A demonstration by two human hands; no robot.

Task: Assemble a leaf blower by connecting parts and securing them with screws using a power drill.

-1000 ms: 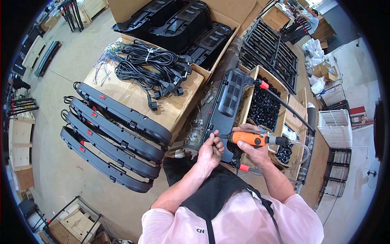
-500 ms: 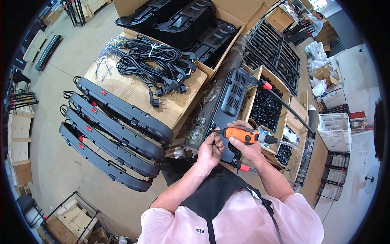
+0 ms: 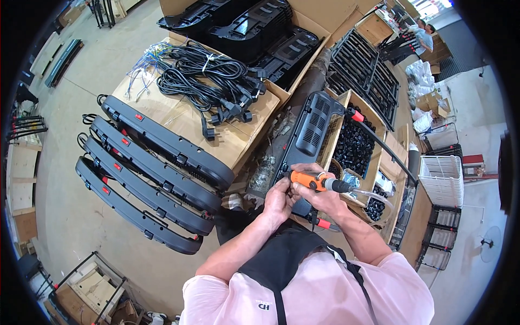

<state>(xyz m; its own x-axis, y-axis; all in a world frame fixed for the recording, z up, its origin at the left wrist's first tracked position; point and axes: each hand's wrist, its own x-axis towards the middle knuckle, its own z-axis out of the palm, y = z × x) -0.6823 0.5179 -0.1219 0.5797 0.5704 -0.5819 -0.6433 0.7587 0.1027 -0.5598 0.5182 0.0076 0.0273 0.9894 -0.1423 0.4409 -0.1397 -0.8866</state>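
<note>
My right hand (image 3: 323, 200) is wrapped round an orange air screwdriver (image 3: 307, 179), with a clear hose trailing off its back end to the right. The driver's tip points left toward my left hand (image 3: 278, 201). That hand's fingers are curled together at the tip, and whatever they pinch is too small or hidden to name. Both hands are over the near end of a long black plastic housing (image 3: 312, 127) with vent slots. A black bar with red ends (image 3: 383, 142) lies to the right of the housing.
Several curved black housings with red switches (image 3: 179, 157) stand in a row at left. Bundled black power cords (image 3: 197, 76) lie on a cardboard box (image 3: 254, 122). Black mouldings fill a carton behind. A wooden bin (image 3: 340, 116) of small black parts stands right; people are far right.
My right hand and the screwdriver have shifted slightly left and down, close against my left hand. The left fingers have curled further round the driver's tip area.
</note>
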